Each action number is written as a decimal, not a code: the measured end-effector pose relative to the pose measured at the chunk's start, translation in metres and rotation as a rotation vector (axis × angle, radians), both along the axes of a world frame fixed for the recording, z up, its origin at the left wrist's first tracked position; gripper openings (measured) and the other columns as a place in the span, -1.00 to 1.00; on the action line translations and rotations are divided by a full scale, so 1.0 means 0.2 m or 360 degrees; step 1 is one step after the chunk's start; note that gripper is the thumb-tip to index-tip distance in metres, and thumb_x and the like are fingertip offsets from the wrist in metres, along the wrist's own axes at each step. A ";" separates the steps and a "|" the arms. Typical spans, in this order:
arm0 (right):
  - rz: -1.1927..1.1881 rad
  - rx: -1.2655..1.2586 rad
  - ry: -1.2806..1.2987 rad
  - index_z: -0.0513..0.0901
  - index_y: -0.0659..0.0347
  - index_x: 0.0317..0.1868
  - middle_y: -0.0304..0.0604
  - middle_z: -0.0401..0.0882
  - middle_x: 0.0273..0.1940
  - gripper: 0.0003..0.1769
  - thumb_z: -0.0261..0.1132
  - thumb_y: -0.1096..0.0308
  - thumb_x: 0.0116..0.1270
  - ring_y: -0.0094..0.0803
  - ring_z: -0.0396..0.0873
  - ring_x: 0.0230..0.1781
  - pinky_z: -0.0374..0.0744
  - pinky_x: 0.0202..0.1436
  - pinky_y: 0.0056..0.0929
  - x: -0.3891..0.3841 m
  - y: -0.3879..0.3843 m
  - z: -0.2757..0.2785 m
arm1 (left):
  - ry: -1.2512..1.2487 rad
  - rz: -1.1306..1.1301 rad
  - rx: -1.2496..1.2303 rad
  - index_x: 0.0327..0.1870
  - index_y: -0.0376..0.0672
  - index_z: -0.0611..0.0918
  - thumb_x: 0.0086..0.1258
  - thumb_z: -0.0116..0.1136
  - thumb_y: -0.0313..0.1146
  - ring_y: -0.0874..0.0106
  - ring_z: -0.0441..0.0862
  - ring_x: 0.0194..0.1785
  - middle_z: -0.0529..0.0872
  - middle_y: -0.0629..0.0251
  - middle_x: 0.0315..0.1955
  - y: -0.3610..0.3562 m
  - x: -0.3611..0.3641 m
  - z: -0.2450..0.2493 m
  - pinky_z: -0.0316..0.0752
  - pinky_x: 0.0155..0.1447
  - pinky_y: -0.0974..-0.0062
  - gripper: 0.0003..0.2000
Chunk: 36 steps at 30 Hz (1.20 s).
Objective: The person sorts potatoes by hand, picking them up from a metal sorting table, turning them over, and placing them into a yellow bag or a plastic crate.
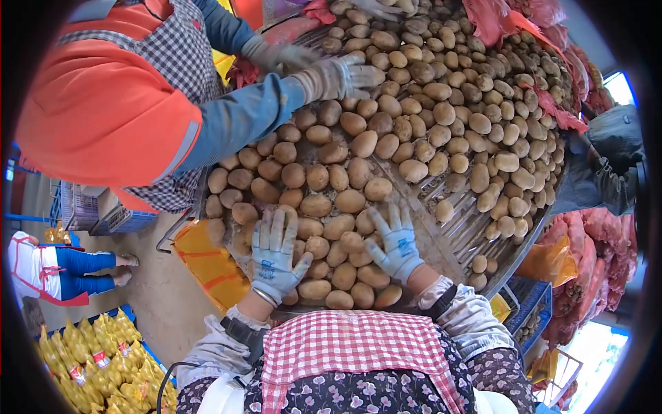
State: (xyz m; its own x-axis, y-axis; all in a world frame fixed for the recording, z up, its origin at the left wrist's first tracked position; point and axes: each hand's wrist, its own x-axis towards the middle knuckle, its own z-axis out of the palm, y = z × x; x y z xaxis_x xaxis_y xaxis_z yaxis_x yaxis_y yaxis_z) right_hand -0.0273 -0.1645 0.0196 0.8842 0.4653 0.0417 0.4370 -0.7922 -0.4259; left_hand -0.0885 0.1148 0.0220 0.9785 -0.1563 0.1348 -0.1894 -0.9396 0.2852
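Both my hands wear pale, dirty work gloves with blue print and rest on a broad heap of brown potatoes (316, 205). My left hand (274, 257) lies open on the near left of the heap, fingers stretched forward and thumb out to the right. To its right, my right hand (397, 243) is open too, its fingers spread along the right edge of the nearest potatoes. A small group of potatoes lies between the two hands. Beside my right hand shows a bare strip of the metal sorting table (441, 238). Neither hand grips a potato.
A co-worker in an orange vest (110, 117) reaches gloved hands (338, 77) over the heap from the left. Another gloved person stands at the right. Blue crates (531, 310) and red mesh sacks (586, 269) are at right; yellow bags (96, 352) lie lower left.
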 end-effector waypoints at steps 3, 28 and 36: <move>0.0095 0.0021 -0.0130 0.38 0.03 0.38 0.20 0.07 0.45 -0.27 0.25 0.02 0.20 0.36 -0.02 0.46 0.04 0.49 0.17 0.10 0.01 0.14 | -0.0094 -0.0099 -0.0027 0.48 -0.14 0.23 0.21 0.19 0.02 -0.06 0.01 0.53 0.07 -0.01 0.50 -0.05 0.18 0.00 -0.18 0.56 -0.04 -0.18; 0.0425 0.0180 -0.0130 0.39 0.13 0.35 0.13 0.24 0.38 -0.27 0.27 -0.01 0.22 0.15 0.17 0.42 0.22 0.43 0.10 0.31 -0.17 0.05 | 0.0263 -0.0062 0.0019 0.48 -0.29 0.16 0.28 0.13 0.03 0.00 -0.02 0.55 0.12 -0.04 0.48 0.01 0.21 0.02 -0.24 0.58 -0.01 -0.17; 0.0124 0.0210 0.0057 0.53 0.11 0.18 0.17 0.37 0.30 -0.48 0.28 0.11 0.23 0.14 0.31 0.36 0.30 0.39 -0.01 0.21 -0.03 0.14 | 0.0179 -0.0171 -0.0072 0.46 -0.14 0.26 0.27 0.11 0.03 -0.03 0.05 0.53 0.17 -0.05 0.46 -0.20 0.14 0.08 -0.17 0.56 0.00 -0.24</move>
